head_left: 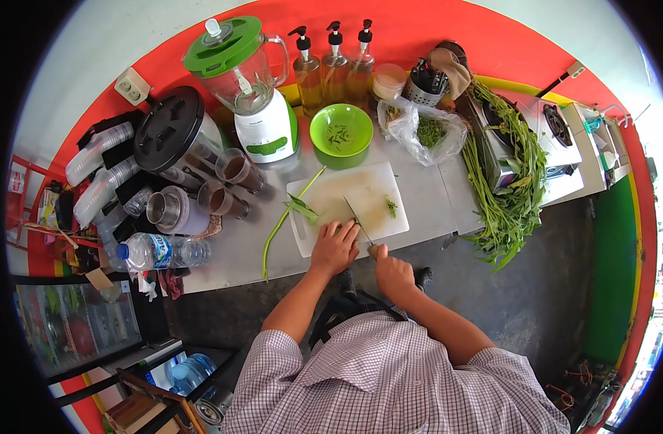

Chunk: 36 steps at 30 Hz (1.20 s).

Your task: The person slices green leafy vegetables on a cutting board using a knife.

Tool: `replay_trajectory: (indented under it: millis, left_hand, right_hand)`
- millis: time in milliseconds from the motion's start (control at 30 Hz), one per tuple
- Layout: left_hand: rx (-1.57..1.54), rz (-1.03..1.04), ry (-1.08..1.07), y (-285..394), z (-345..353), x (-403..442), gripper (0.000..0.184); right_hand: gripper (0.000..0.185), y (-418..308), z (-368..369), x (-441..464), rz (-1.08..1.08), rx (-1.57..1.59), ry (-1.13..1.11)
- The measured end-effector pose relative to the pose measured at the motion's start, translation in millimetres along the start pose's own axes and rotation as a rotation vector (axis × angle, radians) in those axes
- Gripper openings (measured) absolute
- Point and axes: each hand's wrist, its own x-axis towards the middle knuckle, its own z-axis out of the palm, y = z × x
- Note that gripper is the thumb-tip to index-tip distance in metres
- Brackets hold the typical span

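Observation:
A white cutting board lies on the metal counter. My right hand is wrapped round the handle of a knife, its blade slanting over the board. Beside the blade, at the board's near edge, my left hand has its fingers bent and pressed down; what lies under them is hidden. Left of that hand, a long green stalk crosses the board's left side, and a green leaf rests by it. Finely chopped greens sit on the board's right. Behind the board stands a green bowl with some cut pieces inside.
A blender, pump bottles and a plastic bag of greens stand at the back. Leafy stalks drape over the stove. Left are two dark-filled cups, a water bottle and a black-lidded container.

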Motion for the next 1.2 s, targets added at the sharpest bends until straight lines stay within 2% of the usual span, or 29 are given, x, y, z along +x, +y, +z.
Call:
replay_trajectory:
  millis: [167,400,500,567,667,900,1000,1200]
  left_hand:
    - [0.001,0.003,0.022,-1,5,-1,0.038]
    - [-0.009,-0.001,0.022,-2,3,-2,0.038]
    - [0.028,0.026,0.054,0,6,-3,0.037]
    - [0.046,0.064,0.069,-2,8,-4,0.036]
    - [0.038,0.078,0.051,-3,9,-6,0.033]
    - [0.024,0.056,0.059,-2,9,-4,0.031]
    - [0.014,0.047,0.048,0,5,-4,0.030]
    - [0.019,0.043,0.076,0,7,-3,0.031]
  right_hand:
    - [0.032,-1,20,4,0.029,-0.057,0.009]
    - [0.032,-3,-1,4,-0.001,-0.016,-0.054]
    - [0.032,-6,13,1,0.066,-0.043,-0.071]
    - [0.032,-2,19,12,0.001,-0.060,0.015]
    - [0.033,-1,2,17,-0.005,0.045,-0.013]
    - [0.028,-3,15,2,0.053,-0.034,-0.044]
    - [0.028,0,16,10,-0.015,-0.046,0.030]
    - [0.031,-5,13,-2,0.027,-0.046,-0.041]
